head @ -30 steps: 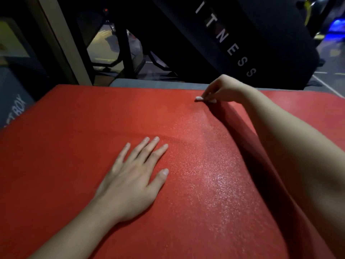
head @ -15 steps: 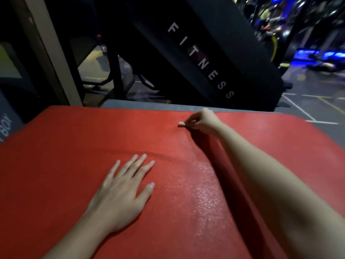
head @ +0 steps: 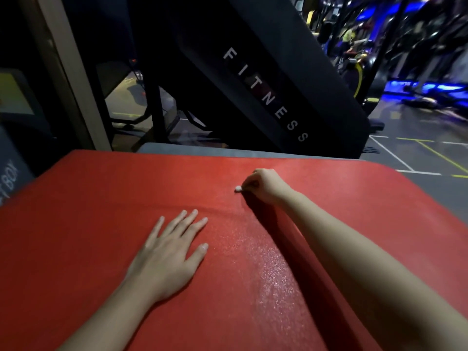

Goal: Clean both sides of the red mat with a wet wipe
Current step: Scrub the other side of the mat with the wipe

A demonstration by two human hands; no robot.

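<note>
Head view: flat red textured mat [head: 101,211] covers the grey surface [head: 202,149]; left hand [head: 167,259] lies palm-down on mat, fingers straight and spread; right hand [head: 263,184] reaches far side, fingers curled, pinching small white wet wipe [head: 238,189] against mat; glistening streak beside right forearm; black slanted FITNESS panel [head: 266,97] behind.

- Left hand [head: 167,259] lies flat on the red mat [head: 76,236], fingers spread.
- Right hand [head: 263,184] pinches a small white wet wipe [head: 238,189] near the mat's far edge.
</note>
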